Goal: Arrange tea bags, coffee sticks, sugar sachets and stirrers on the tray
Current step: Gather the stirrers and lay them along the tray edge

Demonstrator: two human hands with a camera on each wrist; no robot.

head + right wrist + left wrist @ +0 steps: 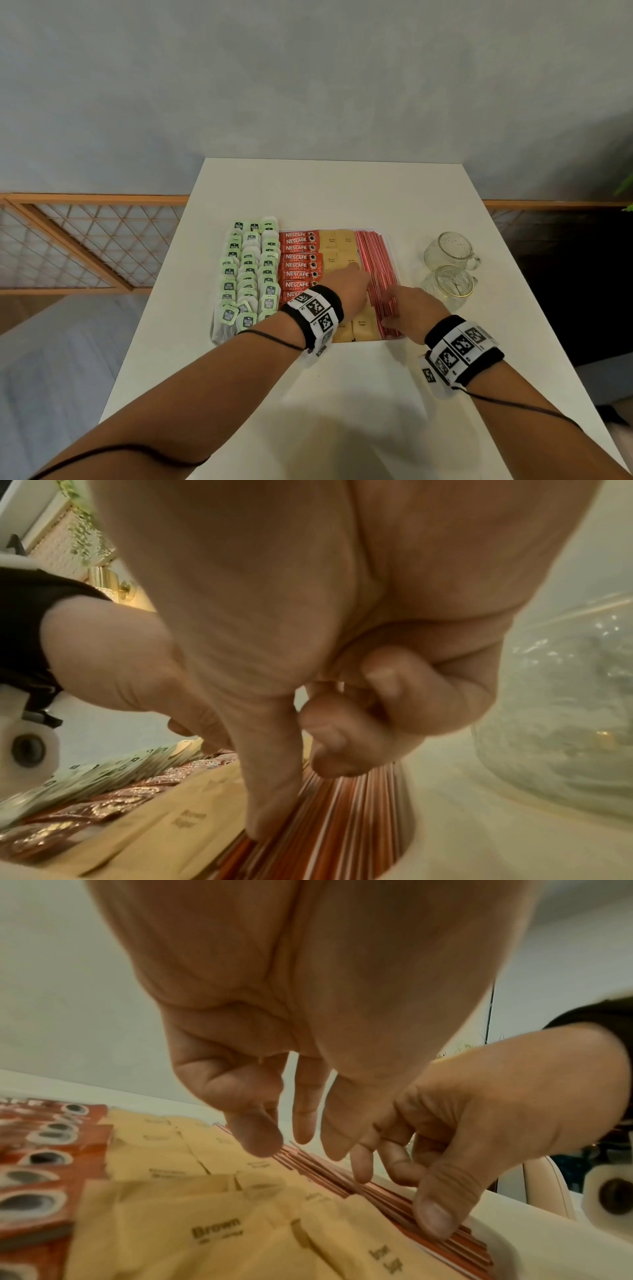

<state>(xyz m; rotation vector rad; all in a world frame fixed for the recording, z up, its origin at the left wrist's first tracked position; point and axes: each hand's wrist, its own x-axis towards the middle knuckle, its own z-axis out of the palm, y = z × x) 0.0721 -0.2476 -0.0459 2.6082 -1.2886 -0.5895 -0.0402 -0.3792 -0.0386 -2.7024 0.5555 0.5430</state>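
On the white tray (393, 255) lie rows of green tea bags (248, 274), red coffee sticks (298, 260), brown sugar sachets (337, 245) and red-and-white stirrers (375, 253). My left hand (361, 275) hovers over the border of sachets (192, 1204) and stirrers (322, 1169); its fingers (304, 1118) hang straight and hold nothing. My right hand (388, 308) is on the near end of the stirrers (342, 818). Its thumb (270, 777) presses on their left edge and its curled fingers (329, 739) rest on top.
Two clear glass cups (448, 251) (448, 284) stand just right of the tray, close to my right hand. The white table (342, 394) has its edges left and right of my forearms. A wooden lattice rail (85, 246) runs behind the table.
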